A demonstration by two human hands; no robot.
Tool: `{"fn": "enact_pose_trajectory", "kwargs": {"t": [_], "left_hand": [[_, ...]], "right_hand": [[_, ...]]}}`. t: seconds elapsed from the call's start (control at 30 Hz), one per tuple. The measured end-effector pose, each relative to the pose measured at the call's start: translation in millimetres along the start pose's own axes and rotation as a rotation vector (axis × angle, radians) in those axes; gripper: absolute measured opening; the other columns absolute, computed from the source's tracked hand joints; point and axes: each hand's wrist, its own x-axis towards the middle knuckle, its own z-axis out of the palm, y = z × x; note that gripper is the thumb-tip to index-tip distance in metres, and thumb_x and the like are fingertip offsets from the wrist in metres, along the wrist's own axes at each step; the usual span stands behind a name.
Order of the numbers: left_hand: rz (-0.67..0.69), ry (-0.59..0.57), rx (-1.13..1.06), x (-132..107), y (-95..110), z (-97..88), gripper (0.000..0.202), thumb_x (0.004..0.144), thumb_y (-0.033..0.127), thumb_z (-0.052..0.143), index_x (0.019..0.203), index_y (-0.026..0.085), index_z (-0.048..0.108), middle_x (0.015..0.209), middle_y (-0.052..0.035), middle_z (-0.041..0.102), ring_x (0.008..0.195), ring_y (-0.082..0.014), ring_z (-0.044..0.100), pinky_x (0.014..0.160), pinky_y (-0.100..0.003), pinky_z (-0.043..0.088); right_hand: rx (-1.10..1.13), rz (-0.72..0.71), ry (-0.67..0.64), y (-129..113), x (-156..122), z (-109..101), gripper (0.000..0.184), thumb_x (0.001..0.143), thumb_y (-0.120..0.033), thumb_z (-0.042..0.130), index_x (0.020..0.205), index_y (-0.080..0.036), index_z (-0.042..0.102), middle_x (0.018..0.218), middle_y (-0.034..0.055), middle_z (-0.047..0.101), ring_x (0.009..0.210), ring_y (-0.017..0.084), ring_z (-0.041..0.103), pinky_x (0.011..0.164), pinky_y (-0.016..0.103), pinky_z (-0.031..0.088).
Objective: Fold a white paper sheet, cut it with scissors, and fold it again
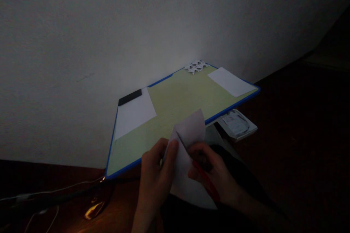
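A white sheet of paper [191,125] is up in front of me, over the near edge of the table and my lap. My left hand [157,171] is closed on its left side, the thumb lying on top. A pair of scissors with red handles [205,178] is in my right hand [216,171], fingers wrapped around the grips. Its dark blades lie along a slit in the paper, pointing up and to the left. The lower part of the sheet hangs below both hands.
The low table [186,94] has a pale green top and blue edging, against a grey wall [136,25]. On it lie a white sheet [133,116] under a black flat object [130,97], another sheet [232,82], and folded paper pieces [196,66]. A white box [237,125] sits beyond the right edge.
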Motion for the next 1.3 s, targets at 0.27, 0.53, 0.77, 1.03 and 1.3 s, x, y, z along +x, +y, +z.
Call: {"fn": "enact_pose_trajectory", "kwargs": {"t": [0.27, 0.53, 0.77, 1.03, 1.3], "left_hand": [[0.01, 0.016, 0.023, -2, -7, -2.9, 0.041, 0.102, 0.04, 0.06, 0.066, 0.021, 0.054, 0.058, 0.005, 0.047, 0.054, -0.0111, 0.044, 0.049, -0.024, 0.033], [-0.033, 0.028, -0.033, -5, -2, -2.5, 0.043, 0.1, 0.044, 0.062, 0.065, 0.021, 0.054, 0.057, 0.0048, 0.047, 0.053, -0.011, 0.042, 0.048, -0.024, 0.032], [-0.083, 0.106, -0.072, -7, 11, -7.8, 0.037, 0.098, 0.043, 0.065, 0.07, 0.02, 0.063, 0.059, 0.003, 0.054, 0.053, -0.0117, 0.046, 0.047, -0.023, 0.032], [-0.046, 0.123, -0.061, -5, 3, -16.4, 0.028, 0.096, 0.043, 0.069, 0.08, 0.02, 0.072, 0.068, -0.0001, 0.068, 0.058, -0.0135, 0.062, 0.049, -0.021, 0.045], [-0.036, 0.148, -0.119, -6, -2, -16.0, 0.022, 0.095, 0.042, 0.073, 0.093, 0.02, 0.075, 0.083, -0.003, 0.077, 0.071, -0.0173, 0.072, 0.06, -0.024, 0.056]], "right_hand": [[0.0, -0.02, 0.066, 4, 0, 9, 0.046, 0.07, -0.046, 0.097, 0.093, -0.024, 0.064, 0.078, -0.0035, 0.066, 0.067, 0.013, 0.061, 0.059, 0.021, 0.05], [0.077, 0.023, -0.003, 12, -2, 1, 0.056, 0.065, -0.052, 0.099, 0.099, -0.024, 0.063, 0.079, -0.0032, 0.067, 0.067, 0.013, 0.063, 0.058, 0.021, 0.048], [-0.098, -0.148, -0.15, 9, 0, -18, 0.053, 0.08, -0.066, 0.084, 0.109, -0.023, 0.071, 0.099, 0.0033, 0.067, 0.082, 0.018, 0.063, 0.071, 0.028, 0.051], [-0.086, -0.002, -0.12, 0, 3, -28, 0.042, 0.084, -0.052, 0.086, 0.114, -0.025, 0.075, 0.093, 0.0017, 0.069, 0.071, 0.013, 0.062, 0.06, 0.024, 0.049], [-0.034, -0.05, -0.09, -3, 10, -41, 0.042, 0.07, -0.038, 0.098, 0.105, -0.023, 0.081, 0.091, 0.0018, 0.068, 0.072, 0.014, 0.066, 0.058, 0.024, 0.057]]}}
